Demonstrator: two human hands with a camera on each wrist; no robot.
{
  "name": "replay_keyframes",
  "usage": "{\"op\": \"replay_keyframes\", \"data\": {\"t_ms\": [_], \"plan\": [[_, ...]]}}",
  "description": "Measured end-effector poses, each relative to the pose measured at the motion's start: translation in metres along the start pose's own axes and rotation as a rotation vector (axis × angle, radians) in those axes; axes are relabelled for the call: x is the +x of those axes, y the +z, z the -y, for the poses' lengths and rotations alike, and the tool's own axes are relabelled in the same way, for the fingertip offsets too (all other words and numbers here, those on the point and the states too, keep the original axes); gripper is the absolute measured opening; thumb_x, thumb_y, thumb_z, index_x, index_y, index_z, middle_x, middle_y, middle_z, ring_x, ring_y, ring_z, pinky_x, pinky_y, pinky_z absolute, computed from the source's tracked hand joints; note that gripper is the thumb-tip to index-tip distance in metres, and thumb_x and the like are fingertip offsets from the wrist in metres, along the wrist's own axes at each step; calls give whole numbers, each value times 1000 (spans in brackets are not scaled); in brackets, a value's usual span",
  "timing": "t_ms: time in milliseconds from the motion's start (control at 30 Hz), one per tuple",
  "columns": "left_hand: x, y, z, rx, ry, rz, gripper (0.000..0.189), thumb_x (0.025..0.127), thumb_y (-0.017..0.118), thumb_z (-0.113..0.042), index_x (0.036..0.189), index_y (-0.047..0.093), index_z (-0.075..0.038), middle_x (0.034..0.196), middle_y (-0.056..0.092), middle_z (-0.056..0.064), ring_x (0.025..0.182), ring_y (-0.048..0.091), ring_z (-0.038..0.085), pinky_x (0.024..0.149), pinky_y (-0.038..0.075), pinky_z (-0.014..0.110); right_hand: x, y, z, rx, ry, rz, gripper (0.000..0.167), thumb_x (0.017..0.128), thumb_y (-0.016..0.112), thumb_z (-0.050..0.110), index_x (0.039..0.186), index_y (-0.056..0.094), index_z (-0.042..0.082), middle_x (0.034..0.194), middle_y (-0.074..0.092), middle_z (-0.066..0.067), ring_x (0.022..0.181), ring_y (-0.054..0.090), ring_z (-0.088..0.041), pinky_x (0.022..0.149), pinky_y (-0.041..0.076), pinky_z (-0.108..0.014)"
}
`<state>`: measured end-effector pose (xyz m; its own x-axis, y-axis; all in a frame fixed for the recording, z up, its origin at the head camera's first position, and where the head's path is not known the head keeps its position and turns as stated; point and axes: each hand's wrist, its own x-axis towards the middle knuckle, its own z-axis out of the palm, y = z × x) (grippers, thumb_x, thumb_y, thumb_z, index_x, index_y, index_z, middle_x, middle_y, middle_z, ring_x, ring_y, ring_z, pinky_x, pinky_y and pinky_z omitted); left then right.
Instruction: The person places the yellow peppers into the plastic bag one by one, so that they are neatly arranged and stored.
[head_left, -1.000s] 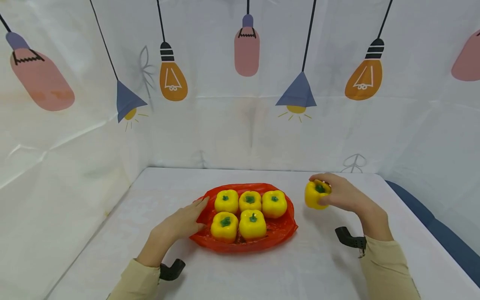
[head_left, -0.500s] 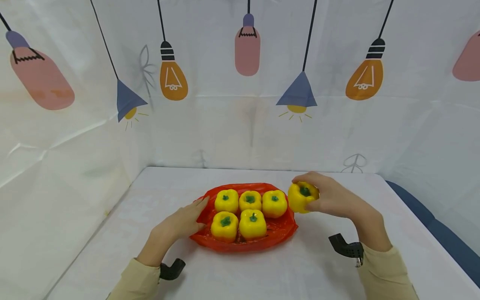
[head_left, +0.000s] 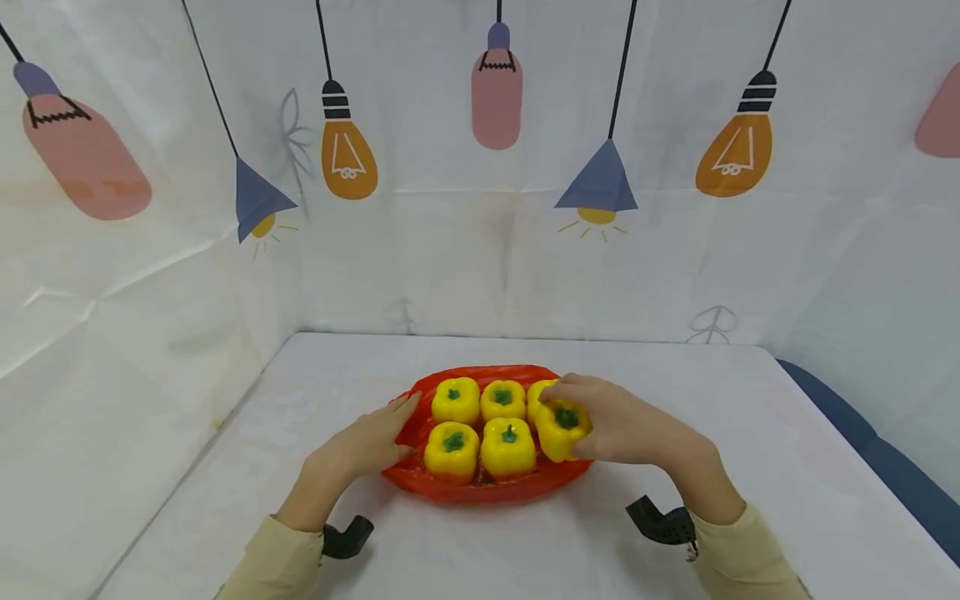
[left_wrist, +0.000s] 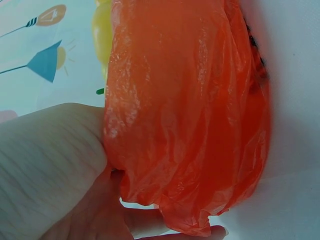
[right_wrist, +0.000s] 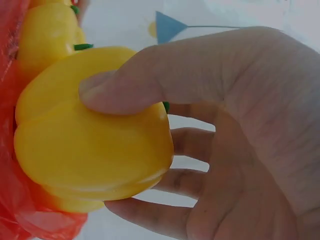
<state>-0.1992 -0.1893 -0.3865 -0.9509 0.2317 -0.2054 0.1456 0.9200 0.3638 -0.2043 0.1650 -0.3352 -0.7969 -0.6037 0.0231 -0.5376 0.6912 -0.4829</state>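
In the head view, my right hand (head_left: pixel 611 421) holds a yellow bell pepper (head_left: pixel 560 431) over the right side of an oval tray (head_left: pixel 480 493) wrapped in red plastic. Its thumb lies across the pepper's near side in the right wrist view, fingers round the far side. The held bell pepper (right_wrist: pixel 92 132) partly covers another at the tray's back right. Several yellow peppers (head_left: pixel 453 452) with green stems sit in two rows inside. My left hand (head_left: pixel 363 446) rests at the tray's left end with fingers extended, touching the crinkled red plastic (left_wrist: pixel 175 110).
A white table (head_left: pixel 525 550) lies under the tray. Behind it hangs a pale curtain (head_left: pixel 450 258) printed with lamps and bulbs. Something dark blue (head_left: pixel 870 442) shows past the table's right edge. Both wrists wear black bands (head_left: pixel 663 521).
My right hand has carried the bell pepper leftward from beside the tray to over its right side. My left hand has stayed at the left rim.
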Motion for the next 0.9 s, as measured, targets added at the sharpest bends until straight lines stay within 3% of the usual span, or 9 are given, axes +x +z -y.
{"op": "replay_keyframes", "data": {"t_ms": [300,500,700,900], "plan": [[0,0,0,-3,-15,10,77,93,67,-25,158,27,-13,163,31,13,150,30,36,118,31,60,2,13,0,-75,-41,-26,60,73,75,8,131,63,21,137,60,3,127,53,-26,105,48,-56],[2,0,-1,-10,-27,10,78,93,68,-27,158,26,-14,163,29,13,150,30,35,118,31,60,-5,23,-4,-90,-59,-77,60,74,75,9,132,62,21,137,60,3,126,53,-25,103,48,-52],[2,-1,-2,-1,-14,8,77,93,67,-26,158,26,-12,163,29,14,150,30,36,119,30,59,-8,38,-8,-103,-37,-155,59,74,79,12,129,64,26,134,62,4,122,53,-22,101,50,-49],[3,0,-3,-1,-12,10,77,93,67,-27,158,27,-12,163,30,14,149,31,36,118,30,59,-13,54,-11,-118,-20,-160,60,77,79,12,134,62,22,138,57,0,127,52,-27,104,49,-53]]}}
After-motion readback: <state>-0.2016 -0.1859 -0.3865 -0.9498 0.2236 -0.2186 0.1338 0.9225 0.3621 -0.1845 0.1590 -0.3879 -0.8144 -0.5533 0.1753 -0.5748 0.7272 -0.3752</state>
